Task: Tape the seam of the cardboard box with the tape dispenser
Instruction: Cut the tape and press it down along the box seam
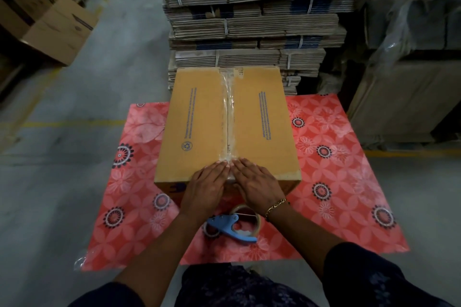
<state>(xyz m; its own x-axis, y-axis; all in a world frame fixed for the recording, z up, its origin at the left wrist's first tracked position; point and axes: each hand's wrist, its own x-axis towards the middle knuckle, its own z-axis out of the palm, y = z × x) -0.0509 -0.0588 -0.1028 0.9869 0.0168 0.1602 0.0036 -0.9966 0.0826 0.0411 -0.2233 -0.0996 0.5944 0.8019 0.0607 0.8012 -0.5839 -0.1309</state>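
Observation:
A closed brown cardboard box [199,119] stands on a red flowered sheet [324,169]. A strip of clear tape [228,107] runs along its middle seam from the far edge to the near edge. My left hand [207,187] and my right hand [257,182] lie flat side by side on the box's near edge, fingertips pressing on the tape end at the seam. Neither hand holds anything. The blue tape dispenser [230,227] with its roll of clear tape lies on the sheet between my forearms, just in front of the box.
Behind the box rises a tall stack of bundled flat cardboard [249,20]. Open cartons [50,20] stand at the far left, wrapped pallets [411,32] at the right. The concrete floor [74,107] carries yellow lines.

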